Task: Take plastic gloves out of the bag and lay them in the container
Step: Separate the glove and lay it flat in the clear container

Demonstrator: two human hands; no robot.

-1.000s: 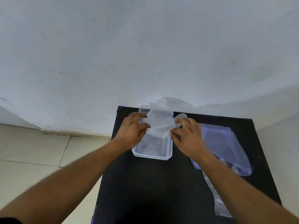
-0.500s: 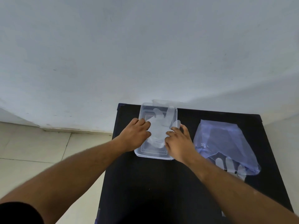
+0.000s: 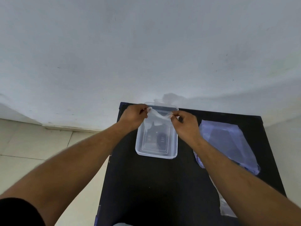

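Note:
A clear rectangular plastic container (image 3: 156,152) sits on the black table, near its far edge. Above the container's far end, a thin clear plastic glove (image 3: 156,119) hangs stretched between my two hands. My left hand (image 3: 133,116) pinches its left edge and my right hand (image 3: 185,126) pinches its right edge. The glove droops down toward the container's inside. To the right lies the bluish plastic bag (image 3: 228,142), flat on the table and partly behind my right forearm.
The black table (image 3: 146,185) stands against a white wall (image 3: 146,54). Tiled floor (image 3: 32,152) lies to the left. A clear plastic strip (image 3: 225,207) lies at the table's near right, beside my right forearm.
Half a second ago both hands pressed the glove flat in the container. Now they have risen toward the far end, pinching the glove's edges so it hangs above the container.

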